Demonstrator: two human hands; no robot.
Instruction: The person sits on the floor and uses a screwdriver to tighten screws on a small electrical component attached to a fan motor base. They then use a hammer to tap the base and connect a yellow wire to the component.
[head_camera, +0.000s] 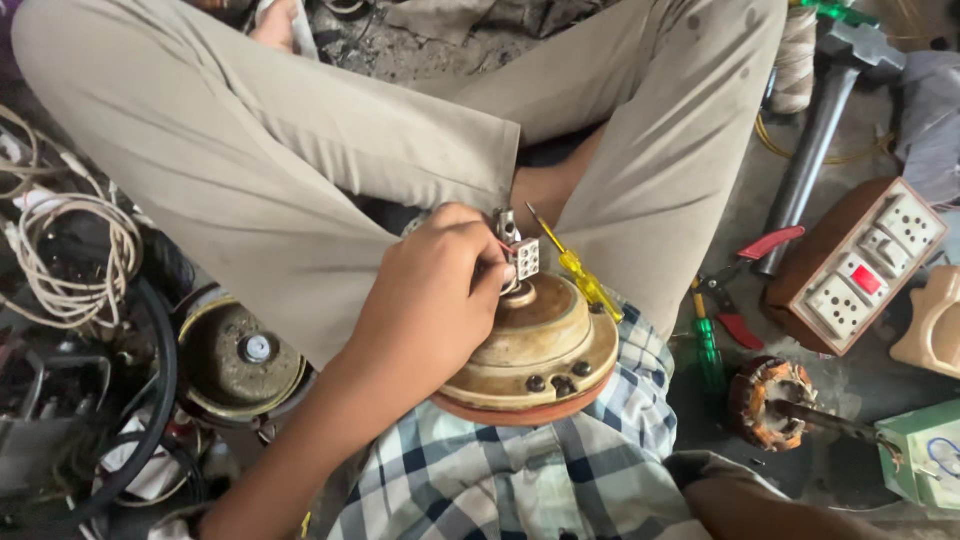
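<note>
A round, worn beige fan motor (540, 345) rests on my lap against my checked shirt. My left hand (425, 300) lies over its top left side. Its fingertips pinch a small white terminal block (524, 258) with red wires at the motor's hub. A yellow-handled screwdriver (585, 280) leans across the motor's far right edge, tip pointing up toward the block, and no hand holds it. My right hand is hidden; only a bit of forearm (760, 505) shows at the bottom right.
A second round motor housing (240, 355) and tangled white cables (75, 250) lie left. To the right are a hammer (815, 135), red-handled pliers (745, 285), a green screwdriver (708, 345), a wooden switch board (855, 265), a copper-wound stator (770, 400) and a green box (925, 450).
</note>
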